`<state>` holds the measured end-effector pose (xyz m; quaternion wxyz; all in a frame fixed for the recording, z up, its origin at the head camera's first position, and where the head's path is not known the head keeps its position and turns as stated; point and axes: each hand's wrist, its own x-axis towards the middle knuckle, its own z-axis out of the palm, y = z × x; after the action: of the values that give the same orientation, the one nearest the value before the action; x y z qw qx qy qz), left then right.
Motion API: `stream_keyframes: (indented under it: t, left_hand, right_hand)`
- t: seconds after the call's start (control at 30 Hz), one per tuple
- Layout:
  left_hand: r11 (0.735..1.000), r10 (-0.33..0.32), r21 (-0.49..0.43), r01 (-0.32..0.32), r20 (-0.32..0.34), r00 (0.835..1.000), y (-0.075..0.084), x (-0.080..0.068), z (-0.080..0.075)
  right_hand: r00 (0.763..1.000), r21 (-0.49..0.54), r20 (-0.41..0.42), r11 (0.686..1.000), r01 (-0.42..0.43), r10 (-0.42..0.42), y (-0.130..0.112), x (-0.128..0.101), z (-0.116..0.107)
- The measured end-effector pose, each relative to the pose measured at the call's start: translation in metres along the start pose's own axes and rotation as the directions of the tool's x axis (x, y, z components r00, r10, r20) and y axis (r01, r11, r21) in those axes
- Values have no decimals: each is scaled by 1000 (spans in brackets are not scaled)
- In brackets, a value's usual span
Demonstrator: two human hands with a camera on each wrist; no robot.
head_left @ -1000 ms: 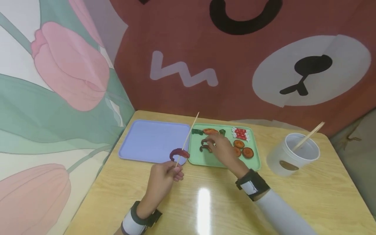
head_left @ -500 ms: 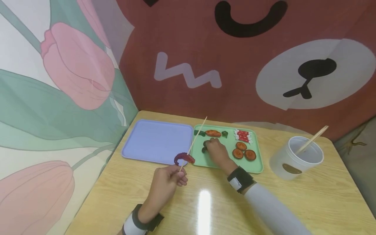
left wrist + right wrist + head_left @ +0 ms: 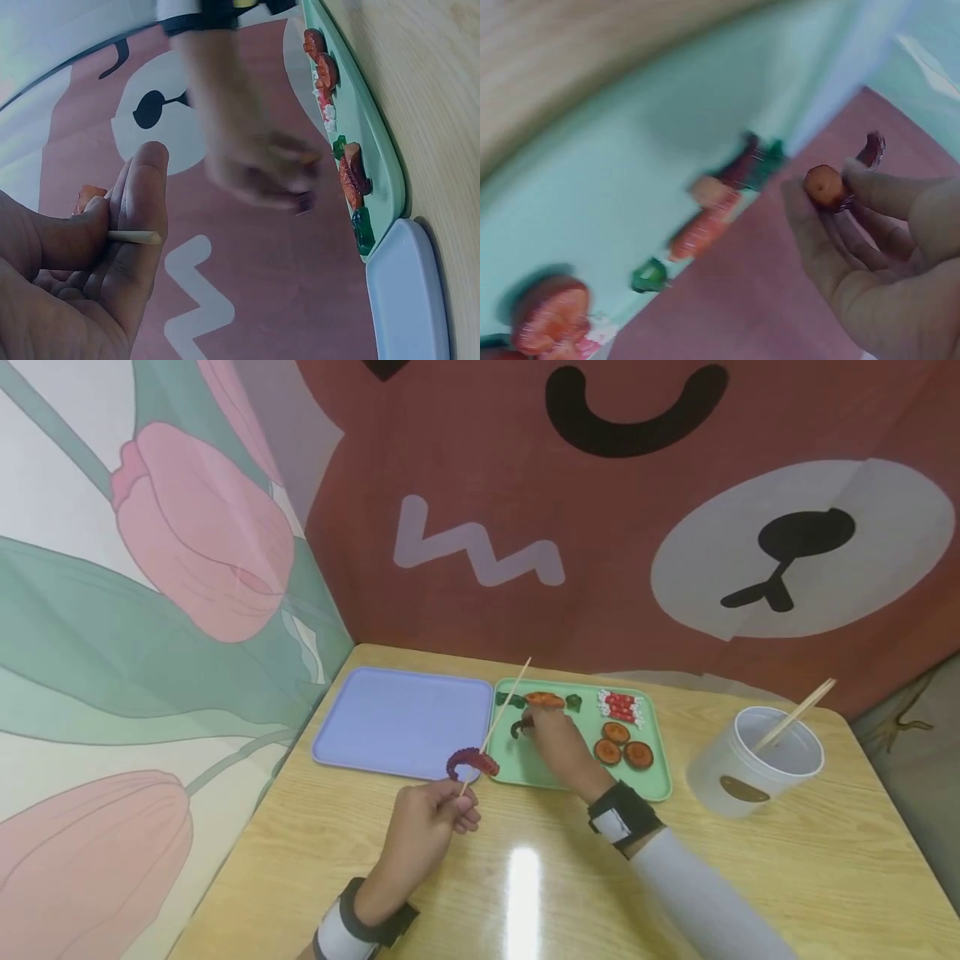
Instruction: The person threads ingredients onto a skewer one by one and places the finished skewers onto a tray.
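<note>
No readable writing anywhere. My left hand (image 3: 431,818) pinches skewer (image 3: 501,714) base; stick slants up, away, rightward, red tentacle (image 3: 471,763) threaded low, over purple tray (image 3: 397,718) edge. My right hand (image 3: 558,747) pinches dark curled piece (image 3: 519,727) above green tray (image 3: 660,777).

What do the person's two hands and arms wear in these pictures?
Both hands are bare. The left hand has a black strap with a white band behind it at the wrist. The right hand has the same kind of black strap with a white patch, and behind it a light grey long sleeve.
</note>
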<state>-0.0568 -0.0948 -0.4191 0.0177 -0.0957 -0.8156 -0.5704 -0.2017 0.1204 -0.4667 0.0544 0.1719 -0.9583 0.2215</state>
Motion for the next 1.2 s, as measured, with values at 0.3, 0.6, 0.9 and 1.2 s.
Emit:
stream_keyframes:
  t: [0.3,0.6,0.9,1.2]
  left_hand:
    - [1000,-16,5,16,26,1000,-3,4,2]
    - [1000,-16,26,15,46,999,-7,6,6]
    - [999,-6,44,3,63,998,-9,7,9]
    - [998,11,53,-15,69,998,-9,7,12]
  right_hand:
    - [986,406,-42,905,-130,161,-21,4,-87]
    - [968,667,74,710,-226,238,-29,-2,-139]
    - [967,774,121,589,-232,222,-28,-7,-148]
    - [968,728,114,644,-235,225,-36,-11,-154]
